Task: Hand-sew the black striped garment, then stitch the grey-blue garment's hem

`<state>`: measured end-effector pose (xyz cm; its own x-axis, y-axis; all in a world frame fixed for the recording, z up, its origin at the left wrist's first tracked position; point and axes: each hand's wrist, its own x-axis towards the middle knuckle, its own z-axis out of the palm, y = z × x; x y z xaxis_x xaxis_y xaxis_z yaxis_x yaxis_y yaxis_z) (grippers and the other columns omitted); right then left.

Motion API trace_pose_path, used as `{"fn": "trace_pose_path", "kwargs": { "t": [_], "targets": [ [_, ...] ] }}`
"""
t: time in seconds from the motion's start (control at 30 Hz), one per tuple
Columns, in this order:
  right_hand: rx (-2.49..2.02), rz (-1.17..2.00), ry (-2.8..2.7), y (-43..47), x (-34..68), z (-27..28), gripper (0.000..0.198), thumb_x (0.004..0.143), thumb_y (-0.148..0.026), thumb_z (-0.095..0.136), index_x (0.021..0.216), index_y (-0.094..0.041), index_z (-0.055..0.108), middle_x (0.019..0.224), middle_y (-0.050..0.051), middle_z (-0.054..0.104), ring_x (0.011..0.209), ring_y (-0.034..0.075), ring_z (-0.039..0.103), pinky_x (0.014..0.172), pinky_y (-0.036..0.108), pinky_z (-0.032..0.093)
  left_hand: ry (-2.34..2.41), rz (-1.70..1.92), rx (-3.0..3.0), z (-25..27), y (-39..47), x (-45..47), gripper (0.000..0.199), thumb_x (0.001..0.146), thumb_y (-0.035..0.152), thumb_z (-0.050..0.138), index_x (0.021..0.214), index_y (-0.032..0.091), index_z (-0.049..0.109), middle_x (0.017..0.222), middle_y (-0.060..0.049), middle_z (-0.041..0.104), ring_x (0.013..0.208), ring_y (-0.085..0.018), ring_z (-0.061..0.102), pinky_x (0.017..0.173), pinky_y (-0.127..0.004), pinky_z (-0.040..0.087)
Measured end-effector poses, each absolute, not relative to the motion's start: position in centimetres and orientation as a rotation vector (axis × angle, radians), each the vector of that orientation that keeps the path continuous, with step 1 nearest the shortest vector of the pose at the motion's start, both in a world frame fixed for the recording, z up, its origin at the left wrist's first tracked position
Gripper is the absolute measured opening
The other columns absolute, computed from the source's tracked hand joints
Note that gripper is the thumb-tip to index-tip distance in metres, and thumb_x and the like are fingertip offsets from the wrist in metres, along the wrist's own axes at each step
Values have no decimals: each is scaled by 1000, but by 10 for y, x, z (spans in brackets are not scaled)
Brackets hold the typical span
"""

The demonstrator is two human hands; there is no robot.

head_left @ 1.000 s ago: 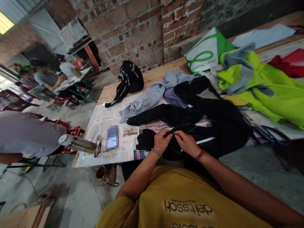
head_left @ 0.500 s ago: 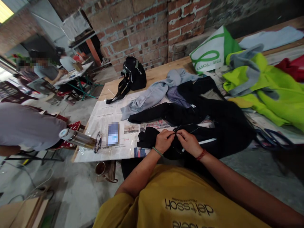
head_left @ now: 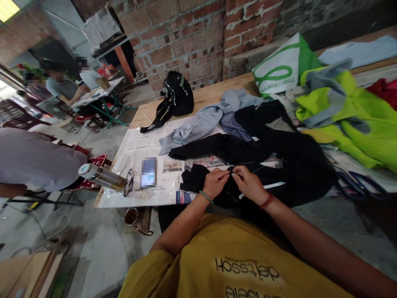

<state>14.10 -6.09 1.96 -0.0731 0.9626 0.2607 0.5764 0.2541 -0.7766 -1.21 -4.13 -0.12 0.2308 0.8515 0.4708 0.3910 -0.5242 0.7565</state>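
Observation:
A black garment (head_left: 305,165) lies across the near side of the table and hangs over its front edge. My left hand (head_left: 214,183) is closed, its thumb and fingertips pinching a bit of the black cloth. Close beside it, my right hand (head_left: 248,182) is also in a pinch at the same spot, the fingertips of both hands almost touching. Whether a small tool sits between the right fingertips is too small to make out. A thin pale thread (head_left: 260,166) runs near the right hand. Under that hand, a white strip (head_left: 277,186) shows on the garment.
Scissors with dark blue handles (head_left: 361,185) lie at the right edge. Grey cloth (head_left: 198,118), a black bag (head_left: 178,95), a phone (head_left: 149,173), glasses (head_left: 128,182) and a bottle (head_left: 102,176) are on the newspaper-covered table (head_left: 107,198). A person (head_left: 40,161) sits at left.
The camera view has shifted slightly. Both hands stay pinched together on the black garment, with only a small shift of the right fingers.

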Motion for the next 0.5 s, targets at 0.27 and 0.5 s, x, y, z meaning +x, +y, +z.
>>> {"fn": "trace_pose_path", "kwargs": {
  "t": [0.27, 0.5],
  "targets": [
    [-1411, 49, -1852, -34, 168, 53, 22, 85, -31, 46, 83, -20, 65, 90, 8, 65, 87, 20, 58, 82, 36, 42, 1112, 1277, 1993, 2, -42, -12, 16, 80, 17, 57, 88, 18, 71, 69, -3, 65, 67, -12, 58, 64, -24, 50],
    [-1292, 418, -2113, -20, 147, 42, 20, 80, -34, 53, 73, -24, 68, 87, 2, 69, 91, 20, 58, 84, 36, 40, 1124, 1272, 2001, 1, -42, -13, 15, 80, 16, 56, 84, 18, 70, 73, -4, 66, 70, -12, 59, 69, -26, 51]
  ]
}}
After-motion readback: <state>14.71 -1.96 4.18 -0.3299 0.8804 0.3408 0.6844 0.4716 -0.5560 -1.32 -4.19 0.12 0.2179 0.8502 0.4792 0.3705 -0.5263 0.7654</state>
